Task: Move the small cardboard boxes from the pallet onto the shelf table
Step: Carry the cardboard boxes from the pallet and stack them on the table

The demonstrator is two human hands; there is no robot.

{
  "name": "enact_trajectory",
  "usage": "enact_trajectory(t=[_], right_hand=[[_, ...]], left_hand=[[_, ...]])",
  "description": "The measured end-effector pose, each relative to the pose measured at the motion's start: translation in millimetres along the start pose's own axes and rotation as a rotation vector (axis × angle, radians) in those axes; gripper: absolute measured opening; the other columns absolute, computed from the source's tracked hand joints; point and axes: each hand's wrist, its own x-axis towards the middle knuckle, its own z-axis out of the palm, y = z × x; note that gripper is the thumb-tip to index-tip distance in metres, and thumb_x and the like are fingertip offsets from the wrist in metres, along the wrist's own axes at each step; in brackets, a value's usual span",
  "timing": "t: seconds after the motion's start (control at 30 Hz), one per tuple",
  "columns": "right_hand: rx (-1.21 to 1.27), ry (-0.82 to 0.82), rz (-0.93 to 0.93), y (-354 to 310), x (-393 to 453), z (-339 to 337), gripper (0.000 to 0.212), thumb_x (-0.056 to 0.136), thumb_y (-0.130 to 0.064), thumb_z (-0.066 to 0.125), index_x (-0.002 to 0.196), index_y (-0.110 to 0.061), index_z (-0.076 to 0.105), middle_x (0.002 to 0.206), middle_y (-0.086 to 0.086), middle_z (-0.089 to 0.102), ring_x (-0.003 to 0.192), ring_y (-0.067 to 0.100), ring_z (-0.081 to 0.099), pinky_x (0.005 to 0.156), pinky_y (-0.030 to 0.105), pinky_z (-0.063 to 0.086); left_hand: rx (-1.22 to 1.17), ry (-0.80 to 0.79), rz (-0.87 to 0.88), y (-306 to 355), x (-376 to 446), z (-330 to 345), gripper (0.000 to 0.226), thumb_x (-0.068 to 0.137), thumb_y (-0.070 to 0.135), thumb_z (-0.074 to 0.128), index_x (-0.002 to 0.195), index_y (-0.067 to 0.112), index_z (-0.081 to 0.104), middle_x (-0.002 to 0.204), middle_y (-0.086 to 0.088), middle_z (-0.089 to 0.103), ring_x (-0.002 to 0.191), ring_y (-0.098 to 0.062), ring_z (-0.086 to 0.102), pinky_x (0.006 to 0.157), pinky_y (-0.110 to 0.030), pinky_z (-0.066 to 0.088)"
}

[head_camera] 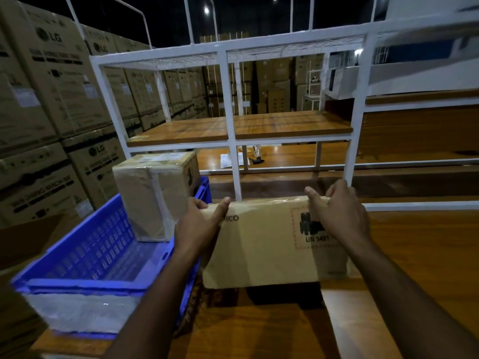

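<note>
Both hands grip a flat cardboard box (269, 244) above the wooden table (427, 244), left hand (199, 224) curled on its left top corner, right hand (339, 213) on its right top edge, second box (153, 195) upright in blue crate (85, 265), white shelf frame (228, 99) behind

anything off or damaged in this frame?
Nothing damaged. The second small box stands tilted in the blue crate, leaning on its far corner. Both hands, left and right, grip the held box.
</note>
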Motion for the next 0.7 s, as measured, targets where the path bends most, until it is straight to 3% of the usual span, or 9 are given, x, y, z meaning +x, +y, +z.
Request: enact_trajectory(t=[0.1, 0.17, 0.23, 0.37, 0.43, 0.53, 0.6, 0.7], right_hand=[[-0.035, -0.030, 0.036, 9.5, -8.3, 7.6, 0.047, 0.091, -0.064, 0.052, 0.107, -0.020, 0.048, 0.113, 0.005, 0.050, 0.087, 0.022, 0.057, 0.067, 0.038, 0.053], [-0.074, -0.095, 0.082, 19.6, -13.0, 15.0, 0.050, 0.089, -0.063, 0.057, 0.113, -0.019, 0.048, 0.117, 0.006, 0.050, 0.092, 0.024, 0.058, 0.072, 0.043, 0.056], [-0.109, -0.169, 0.131, 31.3, -14.9, 20.7, 0.065, 0.084, -0.063, 0.064, 0.125, -0.018, 0.044, 0.122, 0.008, 0.051, 0.100, 0.027, 0.060, 0.075, 0.047, 0.058], [-0.115, -0.366, 0.267, 47.5, -7.5, 27.3, 0.097, 0.071, -0.068, 0.073, 0.144, -0.018, 0.033, 0.138, 0.010, 0.051, 0.116, 0.031, 0.058, 0.085, 0.050, 0.056], [-0.110, -0.504, 0.340, 50.3, -5.2, 31.0, 0.093, 0.071, -0.067, 0.075, 0.141, -0.016, 0.039, 0.136, 0.010, 0.055, 0.111, 0.029, 0.059, 0.080, 0.043, 0.056], [-0.032, -0.640, 0.348, 54.8, -9.1, 44.3, 0.077, 0.070, -0.062, 0.079, 0.127, -0.016, 0.054, 0.121, 0.007, 0.062, 0.098, 0.025, 0.061, 0.079, 0.042, 0.057], [0.058, -0.641, 0.308, 58.0, -14.5, 53.3, 0.064, 0.072, -0.055, 0.082, 0.120, -0.017, 0.061, 0.117, 0.001, 0.065, 0.099, 0.022, 0.059, 0.085, 0.038, 0.054], [0.079, -0.608, 0.301, 61.4, -19.0, 62.0, 0.069, 0.070, -0.057, 0.082, 0.125, -0.020, 0.062, 0.125, 0.000, 0.066, 0.104, 0.021, 0.059, 0.085, 0.035, 0.052]], left_hand=[[-0.039, -0.025, -0.049, -13.4, -6.5, 7.5, 0.060, 0.081, 0.080, 0.057, 0.092, 0.021, 0.053, 0.096, 0.002, 0.064, 0.094, -0.021, 0.061, 0.081, -0.039, 0.051], [-0.014, -0.075, -0.081, -23.2, -10.8, 12.9, 0.055, 0.081, 0.073, 0.064, 0.095, 0.022, 0.052, 0.106, 0.001, 0.063, 0.098, -0.021, 0.060, 0.086, -0.042, 0.052], [-0.001, -0.140, -0.113, -30.8, -10.2, 14.7, 0.059, 0.078, 0.068, 0.072, 0.108, 0.021, 0.050, 0.121, -0.003, 0.059, 0.107, -0.023, 0.058, 0.093, -0.045, 0.052], [0.075, -0.363, -0.183, -36.0, 2.2, 13.5, 0.105, 0.072, 0.067, 0.079, 0.150, 0.013, 0.034, 0.153, -0.011, 0.042, 0.134, -0.031, 0.048, 0.106, -0.045, 0.047], [0.151, -0.456, -0.204, -36.7, 4.7, 16.7, 0.110, 0.073, 0.066, 0.079, 0.154, 0.011, 0.029, 0.157, -0.013, 0.039, 0.139, -0.032, 0.044, 0.108, -0.044, 0.043], [0.140, -0.598, -0.245, -42.6, 1.4, 24.5, 0.101, 0.071, 0.067, 0.078, 0.147, 0.013, 0.040, 0.148, -0.012, 0.050, 0.131, -0.029, 0.051, 0.100, -0.039, 0.047], [0.087, -0.635, -0.284, -48.3, -0.9, 28.7, 0.120, 0.052, 0.079, 0.077, 0.147, 0.015, 0.042, 0.146, -0.011, 0.052, 0.129, -0.029, 0.052, 0.103, -0.041, 0.048], [0.053, -0.614, -0.292, -54.4, 1.0, 32.8, 0.131, 0.041, 0.081, 0.076, 0.149, 0.017, 0.041, 0.148, -0.010, 0.051, 0.131, -0.029, 0.051, 0.107, -0.047, 0.047]])
